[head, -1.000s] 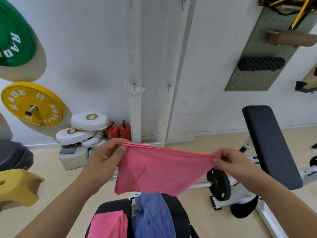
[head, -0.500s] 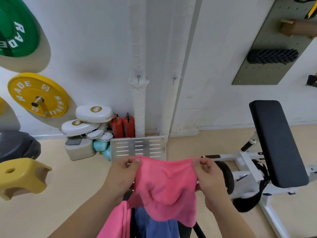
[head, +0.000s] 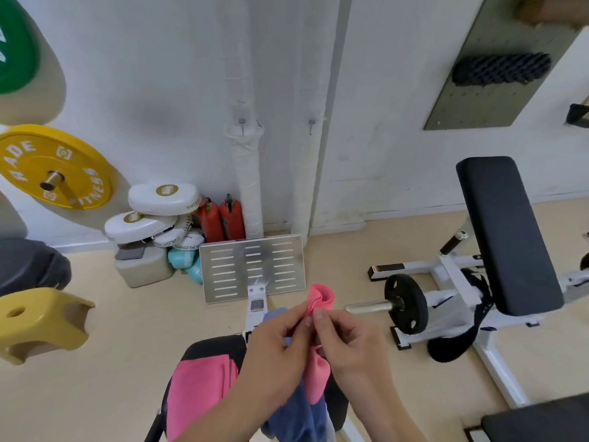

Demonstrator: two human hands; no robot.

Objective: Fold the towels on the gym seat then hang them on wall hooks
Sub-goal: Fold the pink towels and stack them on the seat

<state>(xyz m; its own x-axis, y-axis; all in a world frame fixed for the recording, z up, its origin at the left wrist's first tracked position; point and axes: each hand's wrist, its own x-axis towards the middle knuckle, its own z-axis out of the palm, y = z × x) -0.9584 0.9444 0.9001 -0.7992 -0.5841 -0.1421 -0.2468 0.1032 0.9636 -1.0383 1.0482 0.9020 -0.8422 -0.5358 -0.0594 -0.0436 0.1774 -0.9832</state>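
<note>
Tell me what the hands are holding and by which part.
The left hand and right hand both pinch the pink towel near its bunched top.

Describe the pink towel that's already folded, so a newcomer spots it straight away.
Find the black gym seat at the bottom centre. The folded pink towel lies on its left part, next to the crumpled blue towel. Unlike the other pink towel, bunched up between the left hand and right hand, it lies flat in stacked layers.

One head-worn wide-angle camera looks forward and down, close over the gym seat (head: 210, 346), facing the wall (head: 159, 90).
</note>
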